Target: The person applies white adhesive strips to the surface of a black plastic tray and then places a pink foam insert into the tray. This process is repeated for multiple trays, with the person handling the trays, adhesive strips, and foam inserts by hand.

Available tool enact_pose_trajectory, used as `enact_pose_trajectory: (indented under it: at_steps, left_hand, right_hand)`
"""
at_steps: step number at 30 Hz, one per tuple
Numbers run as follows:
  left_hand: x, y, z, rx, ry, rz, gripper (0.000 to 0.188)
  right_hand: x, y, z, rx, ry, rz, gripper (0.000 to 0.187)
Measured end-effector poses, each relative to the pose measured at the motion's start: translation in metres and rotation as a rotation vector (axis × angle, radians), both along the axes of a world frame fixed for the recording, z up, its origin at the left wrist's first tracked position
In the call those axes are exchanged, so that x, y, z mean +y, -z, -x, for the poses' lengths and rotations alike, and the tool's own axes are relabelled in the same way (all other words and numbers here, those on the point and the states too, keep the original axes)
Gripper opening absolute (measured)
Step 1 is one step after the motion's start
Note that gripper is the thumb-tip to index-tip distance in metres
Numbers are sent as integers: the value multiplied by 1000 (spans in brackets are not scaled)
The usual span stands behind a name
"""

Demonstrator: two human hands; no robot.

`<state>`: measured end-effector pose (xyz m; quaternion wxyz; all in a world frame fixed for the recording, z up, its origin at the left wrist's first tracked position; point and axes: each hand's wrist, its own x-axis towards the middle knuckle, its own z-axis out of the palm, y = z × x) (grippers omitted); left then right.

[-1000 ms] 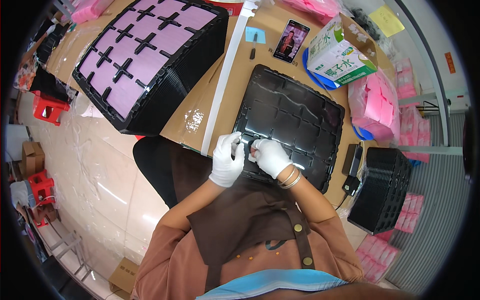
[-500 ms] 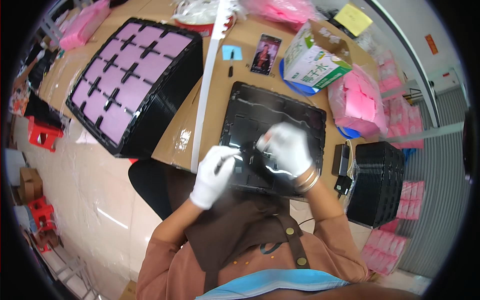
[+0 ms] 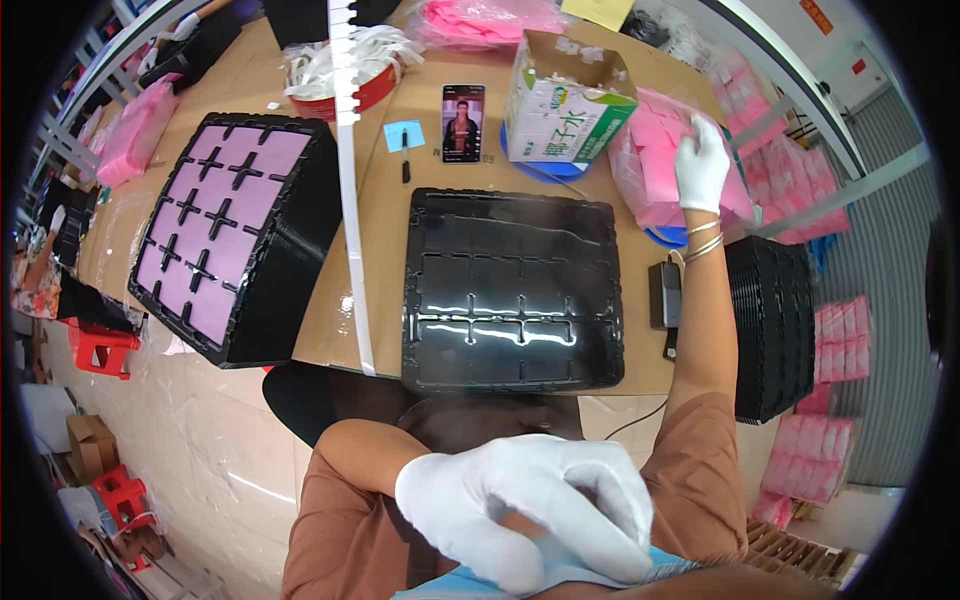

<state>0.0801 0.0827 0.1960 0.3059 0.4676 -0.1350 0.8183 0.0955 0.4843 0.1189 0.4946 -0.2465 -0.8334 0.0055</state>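
My left hand (image 3: 530, 500), in a white glove, is raised close in front of me. Its thumb and fingers bend round the upper edge of a blue face mask (image 3: 570, 575); the fingertips are partly hidden. Stretched out to the far right, my white-gloved right hand (image 3: 703, 168) lies over a clear bag of pink packets (image 3: 650, 165). Those fingers are mostly curled in, and whatever is under them is hidden. A shiny black molded plastic tray (image 3: 515, 285) lies flat on the table before me, with neither hand touching it.
At left stands a tall stack of black trays topped by pink-purple sheets (image 3: 215, 215). Behind the tray are a phone (image 3: 462, 125), a dark pen-like tool (image 3: 406, 160) and an open carton (image 3: 565, 110). More black trays (image 3: 770, 330) rise at right. A white strip (image 3: 352, 230) crosses the table.
Both hands have left the black tray. My left hand came back to the mask, and my right reached out to the pink packets. The view has shifted too.
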Motion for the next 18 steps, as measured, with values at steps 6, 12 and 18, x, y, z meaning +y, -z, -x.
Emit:
enact_pose_trajectory:
  at_steps: [6,12,18]
  left_hand:
    - [18,18,-22,-36,480,216,37]
    - [44,26,7,457,93,767,50]
    - [83,108,21,98,-19,1287,33]
  right_hand:
    - [-8,37,-54,-690,69,-28,51]
    - [-25,45,-26,-685,353,-61,38]
    - [0,65,-23,-611,374,-67,18]
